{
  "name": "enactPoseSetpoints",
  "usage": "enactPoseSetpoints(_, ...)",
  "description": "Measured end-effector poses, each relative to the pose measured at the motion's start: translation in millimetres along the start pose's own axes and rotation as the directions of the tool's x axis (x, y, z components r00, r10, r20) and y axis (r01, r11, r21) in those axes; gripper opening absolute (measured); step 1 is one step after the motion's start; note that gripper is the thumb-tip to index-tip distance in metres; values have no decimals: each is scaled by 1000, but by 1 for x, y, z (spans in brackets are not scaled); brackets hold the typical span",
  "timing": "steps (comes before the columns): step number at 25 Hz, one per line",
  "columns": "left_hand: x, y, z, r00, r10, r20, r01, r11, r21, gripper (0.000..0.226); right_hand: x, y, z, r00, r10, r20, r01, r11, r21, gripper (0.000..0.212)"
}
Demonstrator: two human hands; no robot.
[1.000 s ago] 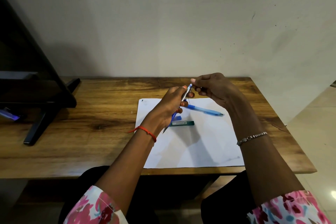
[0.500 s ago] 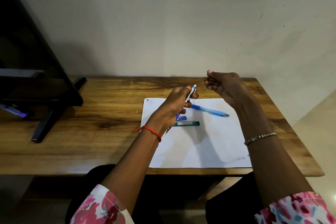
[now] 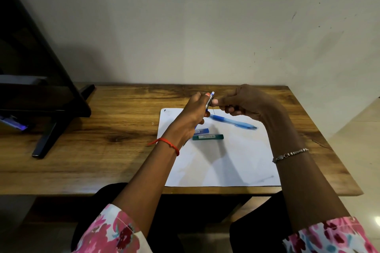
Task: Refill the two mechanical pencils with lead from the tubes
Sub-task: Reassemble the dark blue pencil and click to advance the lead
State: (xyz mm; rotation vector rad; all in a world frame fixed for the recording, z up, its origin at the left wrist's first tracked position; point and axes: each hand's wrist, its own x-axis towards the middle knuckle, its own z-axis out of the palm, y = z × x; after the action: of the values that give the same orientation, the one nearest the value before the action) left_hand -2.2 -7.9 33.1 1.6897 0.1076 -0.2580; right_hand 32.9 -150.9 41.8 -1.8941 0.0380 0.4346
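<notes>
My left hand (image 3: 192, 118) grips a blue and silver mechanical pencil (image 3: 210, 100), held tilted with its top end up, above the white paper (image 3: 226, 162). A thin dark lead (image 3: 214, 111) hangs just right of the pencil. My right hand (image 3: 246, 102) has its fingers pinched together, the tips right next to the pencil's upper part; anything held between them is too small to see. A second, light blue pencil (image 3: 234, 123) lies on the paper. A blue lead tube (image 3: 203, 130) and a green lead tube (image 3: 208, 137) lie side by side below my left hand.
The paper lies on a wooden table (image 3: 102, 150) set against a pale wall. A black stand (image 3: 61, 104) with a slanted leg occupies the table's left end. The table's right edge drops to a tiled floor.
Half a second ago my right hand was pulled away to the right of the pencil; it has come back to the pencil's top. My left hand has kept the pencil nearly still.
</notes>
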Motion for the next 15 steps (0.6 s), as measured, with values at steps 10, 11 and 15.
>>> enactPoseSetpoints(10, 3, -2, 3, 999, 42, 10, -42, 998, 35, 14, -3, -3, 6, 999, 8, -47, -18, 978, -209, 23)
enactPoseSetpoints(11, 3, -3, 4, 999, 45, 9, -45, 998, 33, 14, -3, -3, 4, 999, 4, -51, -14, 981, -194, 21)
enactPoseSetpoints(15, 6, -6, 3, 997, 65, 34, -64, 998, -20, 11, -2, 0, -11, 975, -122, -185, 148, 980, 135, 15)
